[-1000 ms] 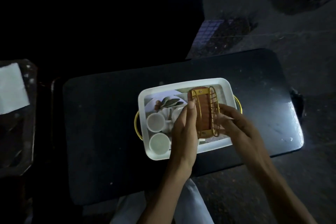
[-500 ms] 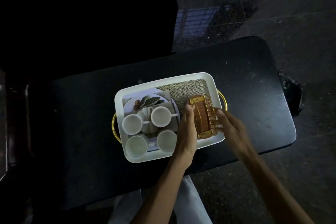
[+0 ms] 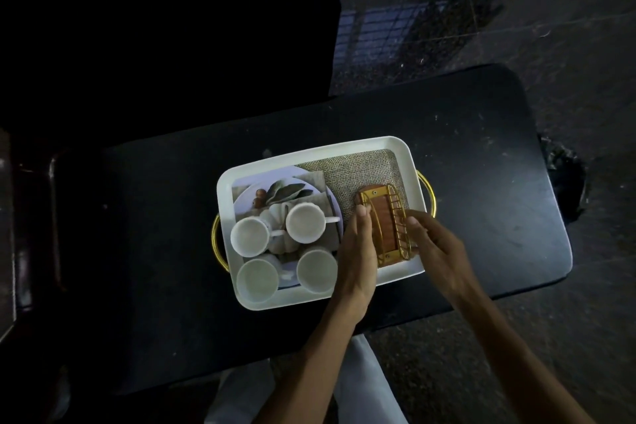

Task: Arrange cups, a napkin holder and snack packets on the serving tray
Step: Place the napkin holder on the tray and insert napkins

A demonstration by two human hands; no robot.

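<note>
A white serving tray (image 3: 309, 152) with gold handles lies on a dark table (image 3: 481, 148). Several white cups stand in its left half, among them a cup (image 3: 249, 237) at the left and a cup (image 3: 305, 223) beside it. A napkin holder (image 3: 383, 227) with a wooden base and gold wire sides rests on the tray's right half, near the front rim. My left hand (image 3: 356, 258) lies flat against its left wire side. My right hand (image 3: 437, 251) has its fingertips on the right wire side. No snack packets are in view.
The tray bottom has a printed picture and a burlap pattern (image 3: 354, 169) showing behind the holder. Dark furniture (image 3: 31, 217) stands at the left. Stone floor (image 3: 516, 27) lies beyond the table. My light-clothed lap (image 3: 358, 389) is under the near table edge.
The napkin holder has moved from the tray's right middle toward its near right corner, between both hands. More cups now show on the left as the view shifted.
</note>
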